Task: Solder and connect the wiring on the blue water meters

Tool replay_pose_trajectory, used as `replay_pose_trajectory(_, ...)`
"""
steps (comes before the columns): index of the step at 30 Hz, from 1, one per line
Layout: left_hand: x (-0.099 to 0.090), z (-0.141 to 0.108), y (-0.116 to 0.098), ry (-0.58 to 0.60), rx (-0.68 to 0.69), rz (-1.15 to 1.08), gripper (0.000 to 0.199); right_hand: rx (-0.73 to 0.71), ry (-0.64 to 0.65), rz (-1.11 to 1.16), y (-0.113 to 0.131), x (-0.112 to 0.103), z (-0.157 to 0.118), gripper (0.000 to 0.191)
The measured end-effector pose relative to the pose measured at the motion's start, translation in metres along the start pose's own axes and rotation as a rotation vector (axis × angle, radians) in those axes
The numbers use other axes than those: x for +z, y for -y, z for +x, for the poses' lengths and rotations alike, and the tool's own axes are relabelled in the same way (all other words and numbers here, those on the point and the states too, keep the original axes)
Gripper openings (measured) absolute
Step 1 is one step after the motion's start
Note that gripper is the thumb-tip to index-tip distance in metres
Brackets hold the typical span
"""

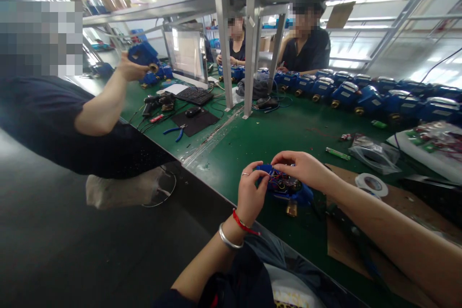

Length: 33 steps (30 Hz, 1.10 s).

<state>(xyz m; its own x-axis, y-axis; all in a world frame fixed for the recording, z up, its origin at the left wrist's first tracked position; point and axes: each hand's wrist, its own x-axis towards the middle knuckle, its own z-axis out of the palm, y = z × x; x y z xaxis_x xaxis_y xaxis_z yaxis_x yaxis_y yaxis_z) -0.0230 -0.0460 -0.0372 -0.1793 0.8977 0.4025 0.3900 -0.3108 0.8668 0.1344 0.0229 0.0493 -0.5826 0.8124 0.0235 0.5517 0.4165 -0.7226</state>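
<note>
A blue water meter (305,196) with a brass pipe fitting (291,208) lies on the green bench in front of me. Its housing is open, and thin coloured wires (279,183) show inside. My left hand (251,191) is at the near left side of the housing, thumb and forefinger pinched at a thin wire. Over the far edge reaches my right hand (298,166), its fingertips pressed together among the wires. Whatever it pinches is hidden by the fingers.
Rows of blue meters (344,92) line the back right. At right lie a tape roll (371,185), a green screwdriver-like stick (338,153) and brown cardboard (342,243). Left are pliers (176,132), a keyboard (195,95) and a co-worker's hand (133,68) holding a meter. Metal posts (251,57) stand mid-bench.
</note>
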Motion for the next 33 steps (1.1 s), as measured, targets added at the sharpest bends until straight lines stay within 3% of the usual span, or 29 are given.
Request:
replay_pose_trajectory(10, 0.002, -0.002, 0.004, 0.004, 0.016, 0.017, 0.011, -0.020, 0.010, -0.020, -0.002, 0.006, 0.002, 0.015)
replay_pose_trajectory(18, 0.000, -0.009, 0.005, 0.030, 0.143, 0.127, 0.017, -0.040, -0.032, -0.067, -0.003, 0.010, -0.001, 0.026)
replay_pose_trajectory(27, 0.002, -0.007, 0.012, 0.031, 0.158, 0.181, 0.014, -0.104, -0.008, -0.161, -0.004, 0.020, -0.002, 0.044)
replay_pose_trajectory(33, 0.000, -0.007, 0.005, 0.050, 0.183, 0.190, 0.017, -0.143, -0.023, -0.239, -0.002, 0.025, -0.001, 0.034)
